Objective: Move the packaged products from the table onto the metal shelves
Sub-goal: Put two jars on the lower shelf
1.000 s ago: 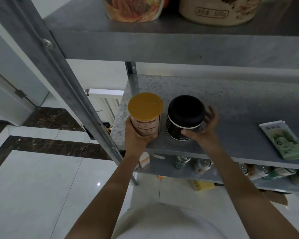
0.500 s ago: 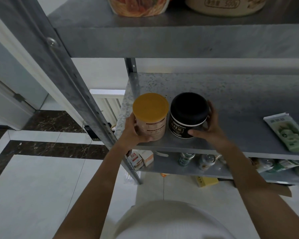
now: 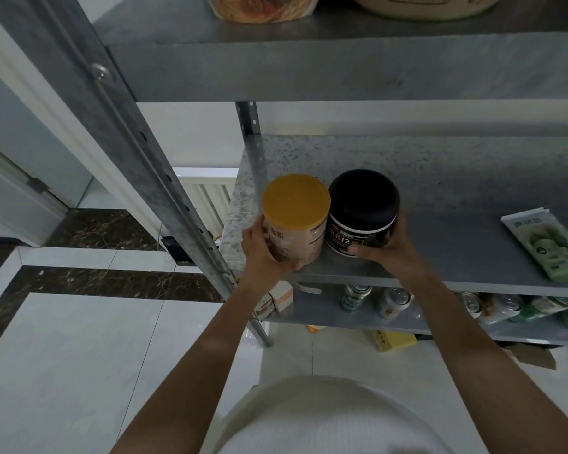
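person's white top (image 3: pixel 325 417) is filling the bottom of the view, and both bare forearms are reaching up and forward from it, converging on the front left corner of the middle shelf (image 3: pixel 456 224).

left hand (image 3: pixel 266 253) is gripping the orange-lidded can (image 3: pixel 295 204) from its left side and underneath. palm is cupping the wall, thumb is lying up the left side, fingers are curling under the lower front edge. wrist is sitting just past the shelf's front lip.

right hand (image 3: pixel 391 253) is gripping the black jar (image 3: pixel 363 201). thumb is pressing across the front of the label and the fingers are wrapping round the right side and back, mostly hidden.

both containers are standing upright side by side, sides touching, over the shelf's front left corner. can't tell if their bases are fully down on the metal, the hands are covering them.

green packet (image 3: pixel 548 247) is lying flat on the same shelf, well apart to the right.

below, the lower shelf (image 3: pixel 309 316) is holding small cartons (image 3: pixel 276 298) at the left and a row of drink cans (image 3: pixel 351 298) running right.

grey upright post (image 3: pixel 128 126) is running diagonally down the left. above, the upper shelf (image 3: pixel 309 67) is carrying a printed bowl (image 3: pixel 263 8) and a pale tub (image 3: pixel 423 4), both cut off by the top edge.
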A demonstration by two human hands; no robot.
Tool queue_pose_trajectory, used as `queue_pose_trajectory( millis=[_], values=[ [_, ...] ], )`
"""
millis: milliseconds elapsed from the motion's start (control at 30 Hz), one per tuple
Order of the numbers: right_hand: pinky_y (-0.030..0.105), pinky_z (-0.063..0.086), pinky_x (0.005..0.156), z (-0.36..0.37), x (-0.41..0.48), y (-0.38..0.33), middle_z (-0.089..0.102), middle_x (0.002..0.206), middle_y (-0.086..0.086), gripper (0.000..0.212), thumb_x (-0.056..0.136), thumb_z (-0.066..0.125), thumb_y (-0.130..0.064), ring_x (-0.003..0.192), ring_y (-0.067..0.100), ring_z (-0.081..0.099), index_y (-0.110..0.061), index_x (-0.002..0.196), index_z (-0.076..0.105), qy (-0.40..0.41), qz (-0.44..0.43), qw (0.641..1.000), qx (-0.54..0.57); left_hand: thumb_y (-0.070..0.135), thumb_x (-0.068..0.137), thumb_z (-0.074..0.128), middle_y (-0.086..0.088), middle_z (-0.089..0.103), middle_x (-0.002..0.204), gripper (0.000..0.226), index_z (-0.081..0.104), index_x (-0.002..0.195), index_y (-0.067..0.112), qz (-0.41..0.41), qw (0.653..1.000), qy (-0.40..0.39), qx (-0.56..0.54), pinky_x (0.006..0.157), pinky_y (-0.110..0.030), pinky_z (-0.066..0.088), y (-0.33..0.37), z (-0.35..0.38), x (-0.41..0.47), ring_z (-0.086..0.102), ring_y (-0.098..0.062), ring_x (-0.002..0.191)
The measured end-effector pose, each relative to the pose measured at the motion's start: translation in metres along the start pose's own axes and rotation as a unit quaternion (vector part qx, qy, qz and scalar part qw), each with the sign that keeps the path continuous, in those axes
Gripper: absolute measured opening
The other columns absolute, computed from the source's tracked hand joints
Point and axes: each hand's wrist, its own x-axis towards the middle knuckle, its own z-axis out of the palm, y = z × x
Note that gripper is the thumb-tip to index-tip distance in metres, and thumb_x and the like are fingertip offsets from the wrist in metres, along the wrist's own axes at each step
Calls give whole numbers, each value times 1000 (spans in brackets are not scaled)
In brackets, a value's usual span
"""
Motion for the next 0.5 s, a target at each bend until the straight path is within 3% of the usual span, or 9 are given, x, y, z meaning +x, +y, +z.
queue_pose_trajectory(
  millis=[67,200,367,500],
  values=[
    [37,41,106,6,0,0,34,145,0,123,39,94,-37,132,14,39,-29,137,20,15,4,1000,-16,39,37,85,1,29,125,113,28,134,25,-10,999,-37,-38,100,-32,42,-2,-6,5,34,-18,124],
    [34,40,104,7,3,-1,39,138,-3,104,54,89,-4,127,12,41,-28,132,24,44,-8,999,-19,0,53,90,9,50,118,93,34,124,21,-10,995,-42,-94,85,-17,46,-2,-3,8,49,-18,119],
    [30,42,99,0,6,-4,42,128,-10,98,57,84,6,120,8,42,-27,131,27,30,-2,999,-13,-1,52,89,4,52,119,92,36,125,17,4,993,22,-115,82,-15,49,1,5,3,52,-14,113],
    [38,42,104,-2,7,-2,37,136,-6,109,56,85,4,124,12,41,-20,140,20,24,-4,1000,-8,0,51,90,9,50,114,90,37,121,21,7,990,82,-115,74,-4,47,8,8,-1,52,-8,104]
  ],
)
